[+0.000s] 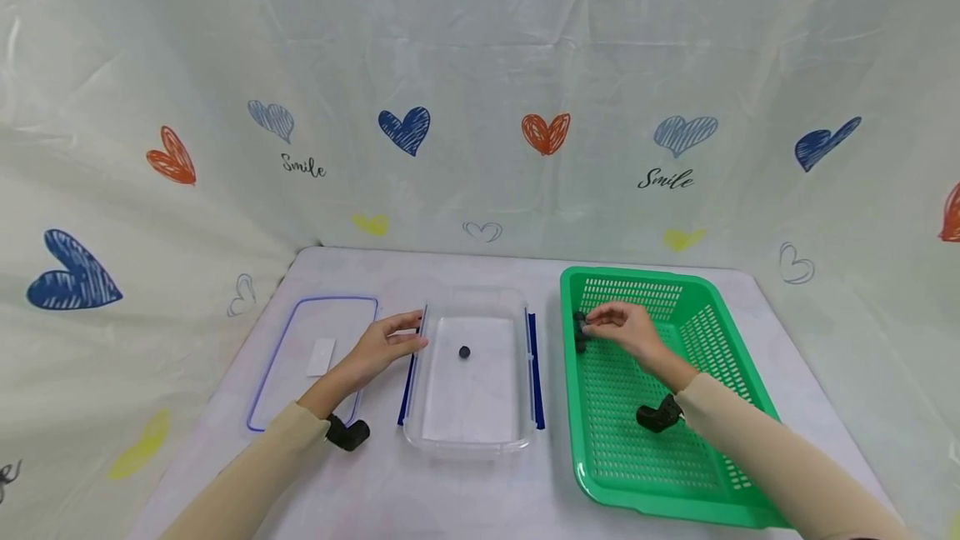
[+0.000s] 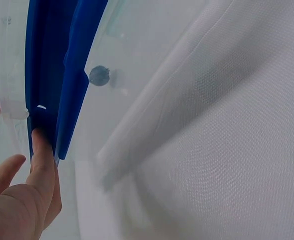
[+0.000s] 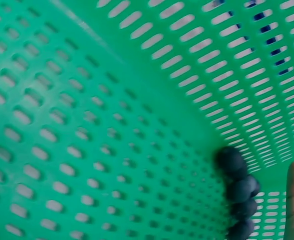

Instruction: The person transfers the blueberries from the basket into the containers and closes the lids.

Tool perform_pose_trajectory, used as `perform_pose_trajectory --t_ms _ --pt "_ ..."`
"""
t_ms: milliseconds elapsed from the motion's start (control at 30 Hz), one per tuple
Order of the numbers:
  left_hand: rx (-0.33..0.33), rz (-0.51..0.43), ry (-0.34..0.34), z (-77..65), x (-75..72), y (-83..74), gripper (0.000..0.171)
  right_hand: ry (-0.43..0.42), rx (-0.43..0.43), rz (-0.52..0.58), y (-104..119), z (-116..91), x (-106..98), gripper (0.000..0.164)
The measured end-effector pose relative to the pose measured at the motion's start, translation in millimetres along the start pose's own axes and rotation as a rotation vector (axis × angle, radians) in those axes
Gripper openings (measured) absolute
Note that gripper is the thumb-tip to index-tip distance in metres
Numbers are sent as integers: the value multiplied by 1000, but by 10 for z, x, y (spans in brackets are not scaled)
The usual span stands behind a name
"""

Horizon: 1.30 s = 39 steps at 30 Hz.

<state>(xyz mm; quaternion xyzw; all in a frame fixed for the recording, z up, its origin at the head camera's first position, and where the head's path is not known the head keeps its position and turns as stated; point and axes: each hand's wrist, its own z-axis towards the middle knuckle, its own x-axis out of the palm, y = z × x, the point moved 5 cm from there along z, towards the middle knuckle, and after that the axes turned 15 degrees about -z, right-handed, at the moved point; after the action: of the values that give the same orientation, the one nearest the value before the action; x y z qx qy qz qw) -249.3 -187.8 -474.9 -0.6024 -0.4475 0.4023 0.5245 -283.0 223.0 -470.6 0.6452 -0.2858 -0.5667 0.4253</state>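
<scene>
in head view, shows left hand (image 1: 382,348) beside clear box (image 1: 472,445) with one dark ball (image 1: 464,352) inside. in left wrist view, adds fingers (image 2: 43,160) loosely spread, touching blue flap (image 2: 42,60). in right wrist view, distinguishes several dark balls (image 3: 241,190) along green basket (image 3: 147,75); cannot tell grip of right hand (image 1: 628,332).

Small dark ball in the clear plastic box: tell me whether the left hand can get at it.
Probably yes: the left hand is at the side of the box, whose top looks open, and nothing covers the ball, so a way over the rim seems free.
</scene>
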Motion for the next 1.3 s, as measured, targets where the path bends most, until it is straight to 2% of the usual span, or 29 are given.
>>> perform_pose_trajectory --t_ms 467,767,933,1300 --pt "-2 -3 2 12 -12 -21 68 -4 -23 -6 -216 -44 74 29" --pt "-12 -13 -5 -10 -13 8 68 -10 -21 -50 -327 -58 156 26" --pt "-10 -19 -4 -22 -6 14 68 -22 -45 -43 -349 -63 183 27" --pt "3 -10 -10 -7 -13 15 66 -41 -40 -72 -405 -62 225 24"
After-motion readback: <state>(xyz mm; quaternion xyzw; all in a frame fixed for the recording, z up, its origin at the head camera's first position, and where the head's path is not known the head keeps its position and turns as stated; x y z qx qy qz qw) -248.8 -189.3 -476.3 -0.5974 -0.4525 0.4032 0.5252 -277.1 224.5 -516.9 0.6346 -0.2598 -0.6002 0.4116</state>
